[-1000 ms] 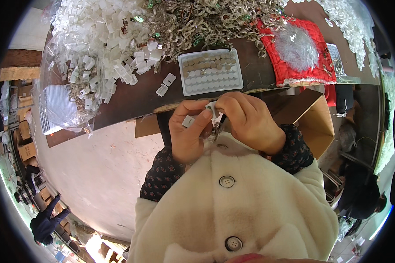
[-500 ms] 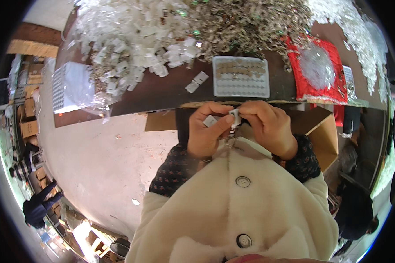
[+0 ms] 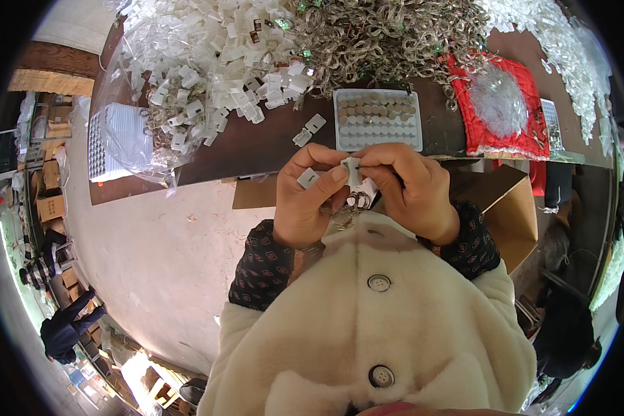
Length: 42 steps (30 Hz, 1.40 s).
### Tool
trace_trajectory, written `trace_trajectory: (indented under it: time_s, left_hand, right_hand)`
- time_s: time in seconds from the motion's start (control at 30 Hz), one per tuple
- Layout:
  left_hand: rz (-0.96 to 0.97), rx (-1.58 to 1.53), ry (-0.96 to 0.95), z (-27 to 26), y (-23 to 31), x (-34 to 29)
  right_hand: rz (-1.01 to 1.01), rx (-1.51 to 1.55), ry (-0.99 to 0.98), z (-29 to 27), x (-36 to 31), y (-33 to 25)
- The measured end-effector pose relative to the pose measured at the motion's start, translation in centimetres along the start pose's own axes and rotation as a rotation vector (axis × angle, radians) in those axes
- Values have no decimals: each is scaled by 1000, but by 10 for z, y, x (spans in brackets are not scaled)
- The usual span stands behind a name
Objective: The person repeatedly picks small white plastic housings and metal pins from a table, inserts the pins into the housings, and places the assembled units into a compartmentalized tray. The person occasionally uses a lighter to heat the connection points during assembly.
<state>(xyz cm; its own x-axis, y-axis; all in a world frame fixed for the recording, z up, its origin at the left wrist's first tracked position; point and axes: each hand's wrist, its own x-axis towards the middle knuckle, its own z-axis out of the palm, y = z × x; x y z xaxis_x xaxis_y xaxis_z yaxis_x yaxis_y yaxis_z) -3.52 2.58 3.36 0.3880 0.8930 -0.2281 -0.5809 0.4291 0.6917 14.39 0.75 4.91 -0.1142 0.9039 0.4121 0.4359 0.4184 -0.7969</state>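
Before my chest, at the table's near edge, my left hand (image 3: pixel 302 201) and my right hand (image 3: pixel 417 191) meet on a small white plastic piece (image 3: pixel 352 170). Each hand pinches it between thumb and finger. Tucked among my left fingers is a second white piece (image 3: pixel 308 178) with a dark slot. Silvery looped strands (image 3: pixel 356 202) dangle just under the pinched piece, by my left fingers; whether they are joined to it I cannot tell. Just beyond my hands sits a pale tray (image 3: pixel 417 128) with rows of round greyish discs (image 3: pixel 378 109) in its far half.
Heaps of white pieces (image 3: pixel 236 59) and silvery loops (image 3: pixel 388 45) cover the far table (image 3: pixel 243 149). Two white pieces (image 3: pixel 310 130) lie nearer. Red cloth (image 3: pixel 470 132) bearing clear plastic (image 3: pixel 498 100) is at right, above a cardboard box (image 3: pixel 516 215). People (image 3: pixel 66 329) are at both sides.
Both hands have shifted slightly left and toward the table, still pinching the white piece. More of the silvery loops now shows below it.
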Motion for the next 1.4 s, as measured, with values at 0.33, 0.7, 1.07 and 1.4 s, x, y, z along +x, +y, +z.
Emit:
trace_trajectory:
  time_s: [0.33, 0.7, 1.07, 1.4]
  left_hand:
    - [-114, 208, 39, -1, 15, -3]
    - [1189, 1850, 668, -34, 184, 44]
    - [852, 1944, 262, -50, 9, 35]
    - [87, 670, -10, 15, -17, -10]
  right_hand:
    - [37, 44, -196, -13, 7, -1]
    - [15, 104, -76, -6, -10, 8]
    - [30, 67, -11, -1, -12, 15]
    - [381, 462, -122, -28, -12, 14]
